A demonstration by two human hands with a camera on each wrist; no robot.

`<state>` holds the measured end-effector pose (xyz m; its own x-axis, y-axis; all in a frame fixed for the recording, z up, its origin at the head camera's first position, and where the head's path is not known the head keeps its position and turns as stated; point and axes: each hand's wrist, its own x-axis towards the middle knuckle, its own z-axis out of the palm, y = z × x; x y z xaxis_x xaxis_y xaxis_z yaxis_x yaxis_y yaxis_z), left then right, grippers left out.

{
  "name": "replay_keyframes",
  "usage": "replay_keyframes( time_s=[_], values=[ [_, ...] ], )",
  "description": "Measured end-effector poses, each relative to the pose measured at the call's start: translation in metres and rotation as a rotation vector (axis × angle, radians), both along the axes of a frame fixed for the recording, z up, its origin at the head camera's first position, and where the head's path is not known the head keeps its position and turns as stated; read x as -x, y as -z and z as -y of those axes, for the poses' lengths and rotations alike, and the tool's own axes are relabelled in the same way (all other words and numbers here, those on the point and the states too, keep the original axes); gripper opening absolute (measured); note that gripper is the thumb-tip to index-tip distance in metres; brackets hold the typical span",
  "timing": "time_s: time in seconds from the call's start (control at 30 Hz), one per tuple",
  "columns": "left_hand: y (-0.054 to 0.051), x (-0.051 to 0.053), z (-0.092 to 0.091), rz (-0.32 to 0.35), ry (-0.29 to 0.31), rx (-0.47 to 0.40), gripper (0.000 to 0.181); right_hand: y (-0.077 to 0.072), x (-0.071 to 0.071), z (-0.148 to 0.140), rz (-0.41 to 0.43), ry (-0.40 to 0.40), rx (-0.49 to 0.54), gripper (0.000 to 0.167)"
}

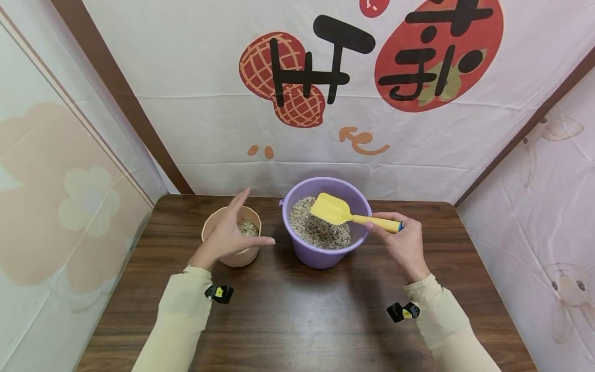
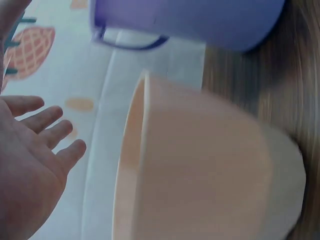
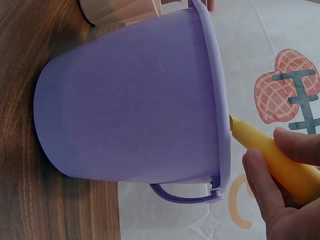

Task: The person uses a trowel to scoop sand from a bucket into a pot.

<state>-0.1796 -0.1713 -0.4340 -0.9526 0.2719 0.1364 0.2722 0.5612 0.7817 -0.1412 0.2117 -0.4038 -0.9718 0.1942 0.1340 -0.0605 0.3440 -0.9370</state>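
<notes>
My right hand grips the yellow handle of a toy shovel. The shovel's blade is over the purple bucket, which holds grainy, gravel-like material. In the right wrist view, thumb and fingers close round the shovel handle, and the bucket wall hides the blade. With thumb and fingers spread apart, my left hand hovers over a peach-coloured pot. Some of the same grains lie inside that pot. The left wrist view shows the left hand beyond the pot's rim, holding nothing.
Both containers stand near the back edge of a dark wooden table. A printed white cloth hangs right behind it, with more cloth at both sides. The bucket's handle hangs along its side.
</notes>
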Motion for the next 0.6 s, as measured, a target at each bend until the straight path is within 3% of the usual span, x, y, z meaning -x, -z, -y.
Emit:
replay_keyframes(
  time_s=[0.2, 0.6],
  values=[
    [0.003, 0.008, -0.032, 0.056, 0.096, -0.014, 0.138, 0.000, 0.000, 0.000, -0.004, 0.002, 0.000, 0.034],
    [0.015, 0.024, -0.064, 0.069, 0.118, -0.029, 0.143, 0.001, 0.002, -0.001, -0.002, 0.003, -0.018, 0.034]
  ],
)
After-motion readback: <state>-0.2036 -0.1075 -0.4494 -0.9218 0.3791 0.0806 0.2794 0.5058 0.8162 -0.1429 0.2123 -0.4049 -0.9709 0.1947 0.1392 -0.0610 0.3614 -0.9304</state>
